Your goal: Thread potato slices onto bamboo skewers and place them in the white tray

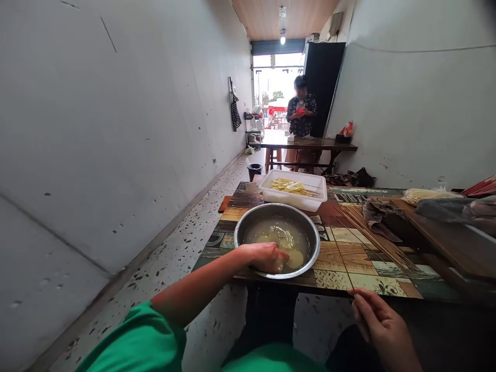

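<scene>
A wide metal bowl [237,240] of cloudy water stands near the table's front edge. My left hand [267,257] reaches into it, fingers curled and partly under the water. Pale yellow slices, probably potato, lie around the fingertips; one round slice [295,259] shows clearly beside them. Whether a slice is inside the fingers is hidden. At the table edge, right of the bowl, my right hand [377,318] pinches the near end of a thin wooden skewer [343,257]. That skewer slants up and away over the tabletop.
Behind the bowl sits a white plastic tub [292,199] with skewered yellow pieces. Many loose skewers [372,237] and a crumpled cloth [380,214] lie to the right, beside a raised board [445,243] with bags. A person [301,111] stands behind a farther table [310,143], holding something red.
</scene>
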A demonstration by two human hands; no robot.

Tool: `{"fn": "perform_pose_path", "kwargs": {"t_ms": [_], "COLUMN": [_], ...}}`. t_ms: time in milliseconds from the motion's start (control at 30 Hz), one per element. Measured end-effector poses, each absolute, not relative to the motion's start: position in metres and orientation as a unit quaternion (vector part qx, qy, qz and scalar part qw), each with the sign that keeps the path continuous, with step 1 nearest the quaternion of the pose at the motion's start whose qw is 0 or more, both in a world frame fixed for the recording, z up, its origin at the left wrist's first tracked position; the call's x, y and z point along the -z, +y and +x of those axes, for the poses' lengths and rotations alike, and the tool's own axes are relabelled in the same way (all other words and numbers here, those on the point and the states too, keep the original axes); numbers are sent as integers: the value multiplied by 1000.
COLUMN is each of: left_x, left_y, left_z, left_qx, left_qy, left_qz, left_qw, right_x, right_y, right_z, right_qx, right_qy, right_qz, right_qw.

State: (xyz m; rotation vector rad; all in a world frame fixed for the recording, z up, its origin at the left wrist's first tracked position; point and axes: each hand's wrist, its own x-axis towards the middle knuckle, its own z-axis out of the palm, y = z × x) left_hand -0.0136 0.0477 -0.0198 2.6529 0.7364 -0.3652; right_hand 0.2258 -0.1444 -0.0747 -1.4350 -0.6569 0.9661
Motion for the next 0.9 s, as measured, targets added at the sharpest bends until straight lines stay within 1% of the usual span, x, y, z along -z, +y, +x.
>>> {"fn": "perform_pose_path", "kwargs": {"t_ms": [100,167,267,367,467,533,633,700,800,900], "left_x": [22,24,27,29,27,23,14,10,9,10], "left_y": [51,59,72,77,75,72,68,63,54,43], "left_z": [-10,-11,-18,-23,-23,-21,-17,-14,-10,-7], "left_qx": [91,88,68,-13,-77,-159,-294,-349,-437,-512], "left_qy": [280,297,293,278,286,330,384,377,356,354], "left_qz": [937,929,912,884,843,784,622,525,437,369], "left_qw": [187,204,280,376,449,501,615,679,701,690], "right_x": [77,80,83,84,83,82,78,73,63,56], "right_y": [-148,-149,-150,-151,-153,-156,-158,-157,-153,-149], "right_z": [225,224,223,220,217,214,207,200,189,180], "right_qx": [-427,-433,-439,-442,-448,-463,-482,-451,-372,-345], "right_qy": [-288,-293,-296,-309,-316,-327,-371,-414,-478,-528], "right_qz": [-612,-612,-610,-602,-599,-599,-601,-608,-618,-615], "right_qw": [600,593,590,589,583,566,518,505,500,474]}}
